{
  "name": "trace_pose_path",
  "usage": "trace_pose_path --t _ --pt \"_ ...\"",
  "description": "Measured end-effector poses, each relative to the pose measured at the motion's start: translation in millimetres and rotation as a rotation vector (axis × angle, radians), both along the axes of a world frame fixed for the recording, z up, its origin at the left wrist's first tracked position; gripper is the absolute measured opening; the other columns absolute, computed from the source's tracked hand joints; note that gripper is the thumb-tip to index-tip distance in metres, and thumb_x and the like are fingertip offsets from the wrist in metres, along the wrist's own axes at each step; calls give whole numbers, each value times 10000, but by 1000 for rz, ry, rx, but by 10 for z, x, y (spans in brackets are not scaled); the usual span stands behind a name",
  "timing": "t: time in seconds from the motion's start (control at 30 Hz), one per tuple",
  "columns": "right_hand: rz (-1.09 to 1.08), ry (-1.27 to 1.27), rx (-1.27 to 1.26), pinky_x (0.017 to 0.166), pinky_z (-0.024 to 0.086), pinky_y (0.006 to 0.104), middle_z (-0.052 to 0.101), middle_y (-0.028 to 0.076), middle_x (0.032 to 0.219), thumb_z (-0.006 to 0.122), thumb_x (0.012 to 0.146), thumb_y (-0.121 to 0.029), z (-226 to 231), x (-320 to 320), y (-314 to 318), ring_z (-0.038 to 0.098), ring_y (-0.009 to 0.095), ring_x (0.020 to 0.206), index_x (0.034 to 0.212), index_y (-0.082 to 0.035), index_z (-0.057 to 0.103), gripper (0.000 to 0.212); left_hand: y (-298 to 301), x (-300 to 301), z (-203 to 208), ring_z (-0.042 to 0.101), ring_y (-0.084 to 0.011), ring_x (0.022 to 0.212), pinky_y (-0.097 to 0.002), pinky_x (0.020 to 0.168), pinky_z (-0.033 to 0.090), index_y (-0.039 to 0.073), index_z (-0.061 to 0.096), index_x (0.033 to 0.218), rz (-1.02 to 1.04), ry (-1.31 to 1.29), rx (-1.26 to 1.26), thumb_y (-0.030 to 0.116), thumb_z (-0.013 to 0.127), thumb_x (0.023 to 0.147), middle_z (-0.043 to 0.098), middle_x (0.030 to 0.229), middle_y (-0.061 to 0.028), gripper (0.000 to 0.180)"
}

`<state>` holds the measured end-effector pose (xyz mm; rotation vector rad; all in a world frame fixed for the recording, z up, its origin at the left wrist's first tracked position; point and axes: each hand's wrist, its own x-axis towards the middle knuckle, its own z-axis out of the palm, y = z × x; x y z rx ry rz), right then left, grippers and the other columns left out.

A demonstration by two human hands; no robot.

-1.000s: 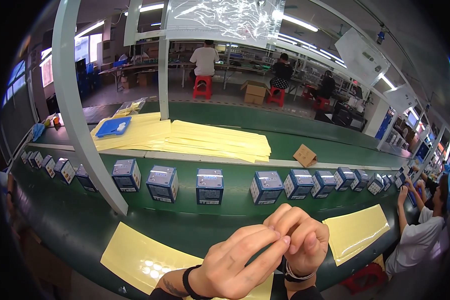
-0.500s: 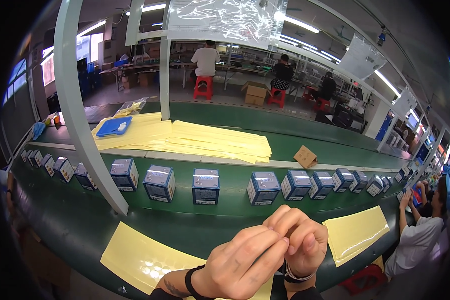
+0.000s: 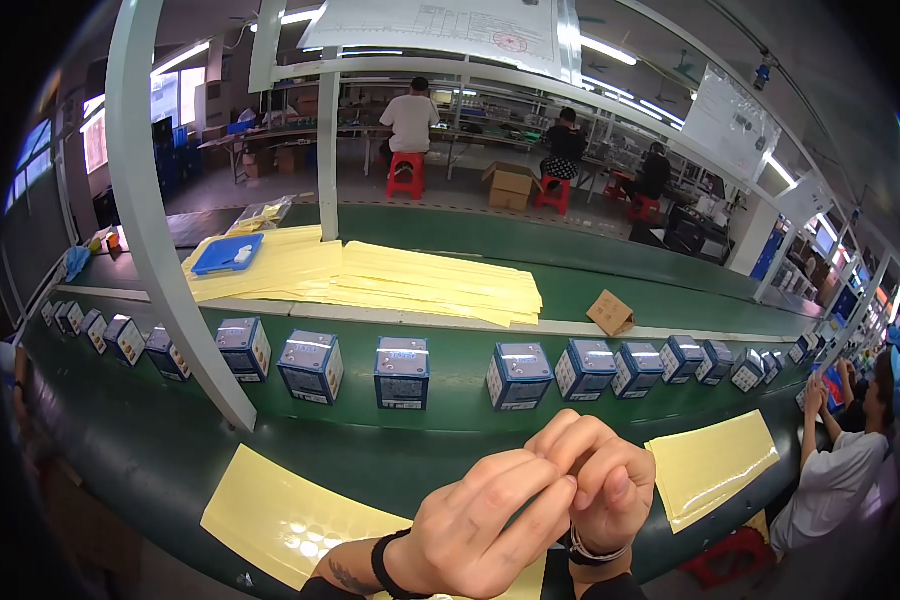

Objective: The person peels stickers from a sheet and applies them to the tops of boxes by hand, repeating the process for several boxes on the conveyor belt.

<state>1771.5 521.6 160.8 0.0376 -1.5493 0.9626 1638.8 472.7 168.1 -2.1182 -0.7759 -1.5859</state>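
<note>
Fingers (image 3: 490,495): on both hands they are curled, the tips brought together in front of the chest; I cannot tell whether something small is pinched between them.
Left hand (image 3: 475,530): back turned up, above the bench's near edge, a black band (image 3: 382,568) round its wrist.
Right hand (image 3: 610,485): thumb and bent fingertips up against the left one's, bands (image 3: 592,553) on the wrist.
Left yellow sheet (image 3: 260,500): lying at the bench's near edge, passing under the left forearm, with round glossy spots (image 3: 310,535) beside that arm.
Right yellow sheets (image 3: 715,465): flat near the bench's near edge, right of the right hand and apart from it.
Bench (image 3: 370,455): dark green, its far edge running along the belt.
Blue boxes (image 3: 402,372): upright in a long row on the green belt (image 3: 460,395) past that far edge, spaced wider in the middle than toward the right end.
Yellow stack (image 3: 430,280): beyond the belt, a blue tray (image 3: 210,262) on its left end.
Brown cardboard piece (image 3: 610,313): at the belt's far edge, right of the stack.
Co-worker (image 3: 835,490): at the bench's right end, white top, arms raised, near a red stool (image 3: 730,558).
</note>
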Motion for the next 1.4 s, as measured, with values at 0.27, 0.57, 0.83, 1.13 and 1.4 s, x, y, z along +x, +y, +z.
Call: trace_pose_path --t 0.27,0.57,0.83,1.13,1.4 --pt "-7 7 -13 629 455 387 561 151 750 468 956 -298 -21 51 -14 489 239 699 628 -46 491 414 6 72 -2 618 -231 754 -294 609 535 8 646 906 -16 -27 10 -76 705 577 553 937 -90 345" --pt "17 48 -164 640 457 382 570 145 815 527 917 -259 85 116 -122 504 241 712 681 -64 497 307 -176 1 123 598 -266 759 -338 631 531 34 628 862 -51 -33 -90 -43 688 614 540 946 -107 266" --pt "-54 312 231 706 412 309 576 46 911 636 821 -141 136 369 -546 518 191 787 734 -129 549 123 -1053 -705 342 564 -297 830 -374 626 508 52 597 881 -11 195 -115 151 677 704 517 961 -148 218" --pt "68 -385 382 554 444 305 602 35 765 640 785 -64 287 1023 -634 550 178 635 734 -61 621 54 -1287 -455 -1349 373 -398 1284 -504 1045 317 56 534 1222 53 583 -1117 274 718 770 436 1352 -170 534" --pt "-409 -897 -243 648 460 340 625 129 810 609 720 -21 -1214 1018 -1142 581 278 728 842 14 625 127 -1335 -155 -1667 284 -399 1341 -544 1079 222 68 472 1315 272 369 -1217 344 694 793 361 1417 -182 630"
